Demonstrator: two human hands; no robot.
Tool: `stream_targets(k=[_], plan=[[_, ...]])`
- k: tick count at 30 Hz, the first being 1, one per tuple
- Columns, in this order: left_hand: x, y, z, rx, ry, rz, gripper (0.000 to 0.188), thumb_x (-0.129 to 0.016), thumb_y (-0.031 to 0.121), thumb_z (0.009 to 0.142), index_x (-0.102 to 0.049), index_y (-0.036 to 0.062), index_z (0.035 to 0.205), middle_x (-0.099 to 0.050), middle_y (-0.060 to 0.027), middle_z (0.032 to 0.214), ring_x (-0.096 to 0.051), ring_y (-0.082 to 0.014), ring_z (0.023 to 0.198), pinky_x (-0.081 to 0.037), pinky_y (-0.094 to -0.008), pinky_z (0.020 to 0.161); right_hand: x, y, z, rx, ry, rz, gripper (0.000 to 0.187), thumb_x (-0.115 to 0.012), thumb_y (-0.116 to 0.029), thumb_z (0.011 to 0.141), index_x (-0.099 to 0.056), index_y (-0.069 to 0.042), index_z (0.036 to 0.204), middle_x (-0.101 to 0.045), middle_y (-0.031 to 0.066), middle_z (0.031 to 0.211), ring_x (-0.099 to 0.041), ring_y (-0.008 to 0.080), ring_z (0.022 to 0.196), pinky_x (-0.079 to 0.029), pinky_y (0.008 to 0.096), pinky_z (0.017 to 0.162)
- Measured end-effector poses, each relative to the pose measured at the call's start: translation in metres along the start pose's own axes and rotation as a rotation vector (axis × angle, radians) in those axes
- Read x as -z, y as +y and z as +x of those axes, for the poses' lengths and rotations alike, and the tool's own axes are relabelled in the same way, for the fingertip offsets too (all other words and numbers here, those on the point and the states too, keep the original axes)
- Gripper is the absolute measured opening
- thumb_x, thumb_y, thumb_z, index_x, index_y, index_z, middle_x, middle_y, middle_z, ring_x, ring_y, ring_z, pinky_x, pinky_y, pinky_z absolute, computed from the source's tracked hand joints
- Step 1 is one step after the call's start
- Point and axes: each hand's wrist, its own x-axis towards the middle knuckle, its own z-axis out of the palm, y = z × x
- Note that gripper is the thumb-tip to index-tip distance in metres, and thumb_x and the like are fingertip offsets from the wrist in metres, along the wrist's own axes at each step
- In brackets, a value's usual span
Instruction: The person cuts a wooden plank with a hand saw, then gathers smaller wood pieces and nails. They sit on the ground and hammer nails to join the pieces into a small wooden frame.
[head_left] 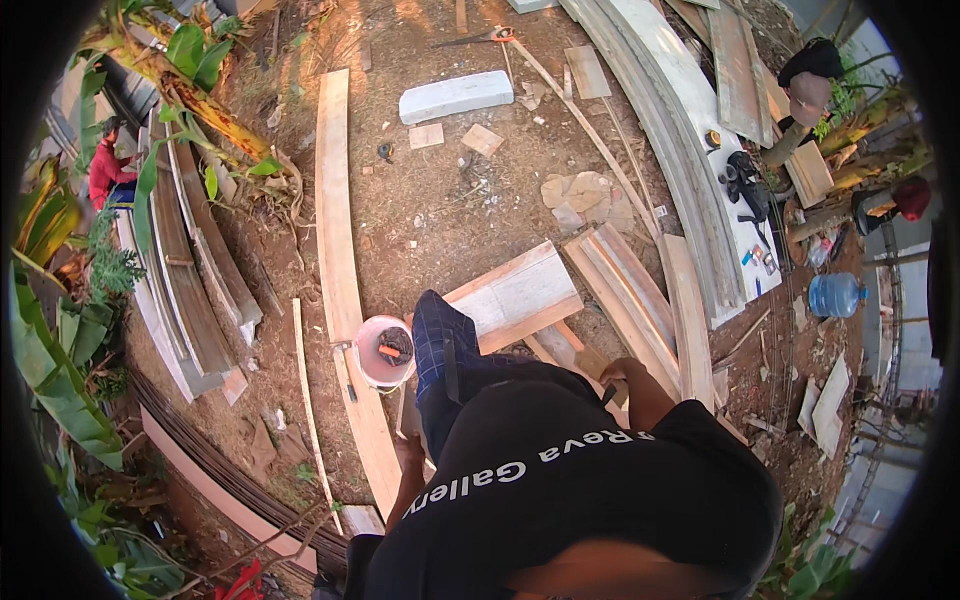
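Note:
My left hand (409,453) is low beside my left leg, at the edge of a thin board (403,413); its fingers are mostly hidden. On the other side of my body my right hand (622,372) is curled next to a wooden board (592,361), and what lies in its fingers is hidden. A pale bucket (368,374) stands left of my knee with a dark and orange item inside. Beside the bucket a hammer (347,372) lies on a long plank (336,230). Ahead of my legs rests a wide whitish wooden panel (515,292).
Stacked planks (625,290) and long curved boards (690,130) run along the right. Farther ahead lie a white block (457,97) and a handsaw (500,35). A blue water jug (836,295) sits far right. A person in red (108,170) is at left, another person (808,97) at upper right.

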Motion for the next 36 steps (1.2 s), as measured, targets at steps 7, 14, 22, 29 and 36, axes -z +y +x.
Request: stream_targets(k=[7, 14, 22, 29, 36], plan=[[-0.007, 0.023, 0.178, -0.030, -0.024, 0.194, 0.070, -0.058, 0.048, 0.095, -0.044, -0.0052, 0.139, -0.061, -0.0313, 0.126, -0.060, -0.0445, 0.119, -0.049, -0.0517, 0.096, 0.098, -0.106, 0.014, 0.087, 0.334, 0.554, 0.067, -0.084, -0.034, 0.068, -0.067, 0.000, 0.122, -0.072, 0.0177, 0.112, -0.072, 0.0324, 0.093, -0.056, 0.0429, 0.083], [0.065, 0.210, 0.412, -0.327, -0.150, 0.230, 0.081, -0.072, 0.040, 0.088, -0.035, -0.0015, 0.147, -0.056, -0.0306, 0.136, -0.055, -0.0446, 0.125, -0.045, -0.0472, 0.105, 0.117, -0.148, 0.090, 0.112, 0.369, 0.809, 0.066, -0.089, -0.034, 0.063, -0.072, -0.004, 0.119, -0.074, 0.0181, 0.107, -0.071, 0.0297, 0.101, -0.054, 0.0440, 0.090], [0.288, 0.495, 0.634, -0.570, -0.127, 0.113, 0.051, -0.080, 0.026, 0.086, -0.060, -0.0042, 0.122, -0.070, -0.0124, 0.094, -0.061, -0.0190, 0.083, -0.051, -0.0360, 0.075, 0.141, -0.294, 0.032, -0.242, -0.042, 0.811, 0.072, -0.089, -0.043, 0.060, -0.072, -0.006, 0.120, -0.070, 0.0142, 0.123, -0.068, 0.0265, 0.110, -0.052, 0.0394, 0.094], [0.270, 0.738, 0.674, -0.807, -0.355, -0.203, 0.024, -0.071, 0.022, 0.094, -0.072, -0.0005, 0.101, -0.069, -0.0010, 0.085, -0.057, -0.0097, 0.075, -0.047, -0.0299, 0.069, 0.175, -0.347, 0.044, -0.142, 0.098, 0.705, 0.064, -0.072, -0.049, 0.076, -0.068, -0.009, 0.124, -0.070, 0.0112, 0.122, -0.069, 0.0266, 0.105, -0.052, 0.0442, 0.090], [0.146, 0.909, 0.656, -1.023, -0.604, 0.109, 0.030, -0.067, 0.026, 0.095, -0.066, -0.0001, 0.109, -0.070, -0.0115, 0.092, -0.064, -0.0184, 0.085, -0.050, -0.0350, 0.080, 0.287, -0.375, 0.081, -0.081, 0.015, 0.729, 0.052, -0.069, -0.047, 0.080, -0.071, -0.009, 0.117, -0.072, 0.0134, 0.108, -0.069, 0.0273, 0.098, -0.053, 0.0449, 0.085]])
